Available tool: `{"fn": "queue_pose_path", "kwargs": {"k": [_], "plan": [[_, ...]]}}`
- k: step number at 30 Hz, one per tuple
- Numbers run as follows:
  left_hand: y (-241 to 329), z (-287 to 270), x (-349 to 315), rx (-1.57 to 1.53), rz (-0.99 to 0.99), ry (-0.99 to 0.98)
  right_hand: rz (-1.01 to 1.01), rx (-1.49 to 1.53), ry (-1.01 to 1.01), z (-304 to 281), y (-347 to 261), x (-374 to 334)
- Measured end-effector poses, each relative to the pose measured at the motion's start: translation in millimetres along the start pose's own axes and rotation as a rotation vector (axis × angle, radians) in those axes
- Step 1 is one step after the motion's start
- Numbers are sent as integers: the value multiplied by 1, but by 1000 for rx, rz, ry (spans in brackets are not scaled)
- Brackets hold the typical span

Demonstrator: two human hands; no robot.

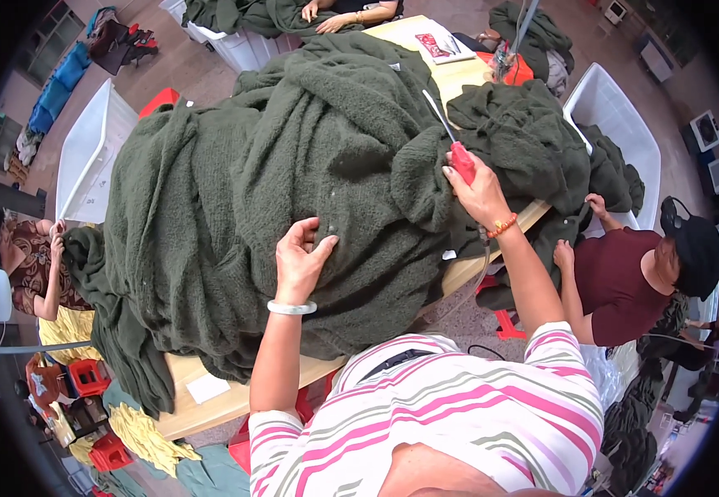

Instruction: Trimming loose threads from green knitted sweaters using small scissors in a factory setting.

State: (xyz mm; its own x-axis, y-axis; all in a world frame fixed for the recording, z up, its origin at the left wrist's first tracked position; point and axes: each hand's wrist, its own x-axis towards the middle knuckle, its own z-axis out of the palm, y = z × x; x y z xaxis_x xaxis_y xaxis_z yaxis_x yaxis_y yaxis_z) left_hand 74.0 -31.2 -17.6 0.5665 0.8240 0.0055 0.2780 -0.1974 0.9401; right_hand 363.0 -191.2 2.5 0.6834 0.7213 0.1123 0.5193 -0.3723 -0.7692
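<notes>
A big heap of dark green knitted fabric (202, 182) is piled over the wooden table in front of me. My left hand (297, 261) rests on its near middle, thumb and fingers apart and slightly bent, gripping nothing. Small pale specks show on the knit beside the thumb. Over the heap's right side, my right hand (479, 195) is closed round a red-handled tool (462, 161). Its long, thin metal tip points up and away to the left. A cord hangs below that hand; the tool's exact kind is unclear.
The wooden table (179, 414) shows along its near edge, with a white paper slip (208, 388) on it. White bins (86, 157) stand left, right and far. Co-workers handle green fabric at both sides and the far end. Red stools (111, 452) stand at lower left.
</notes>
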Motion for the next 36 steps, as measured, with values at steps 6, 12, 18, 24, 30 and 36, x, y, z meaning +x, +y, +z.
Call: {"fn": "queue_pose_path", "kwargs": {"k": [6, 12, 18, 24, 30, 36], "plan": [[-12, -11, 7, -418, -209, -169, -190, -16, -58, -14, -36, -49], [-24, -10, 10, -591, -161, -175, -221, -240, -467, 2, -78, -107], [-31, -15, 5, -635, -120, -112, -188, -305, -518, 18, -102, -132], [-34, -20, 6, -684, -111, -171, -79, -375, -539, 25, -124, -141], [-31, -26, 14, -647, -128, -277, -187, -234, -348, 40, -109, -148], [0, -9, 38, -280, -117, -157, -191, -163, -336, 27, -95, -138]]}}
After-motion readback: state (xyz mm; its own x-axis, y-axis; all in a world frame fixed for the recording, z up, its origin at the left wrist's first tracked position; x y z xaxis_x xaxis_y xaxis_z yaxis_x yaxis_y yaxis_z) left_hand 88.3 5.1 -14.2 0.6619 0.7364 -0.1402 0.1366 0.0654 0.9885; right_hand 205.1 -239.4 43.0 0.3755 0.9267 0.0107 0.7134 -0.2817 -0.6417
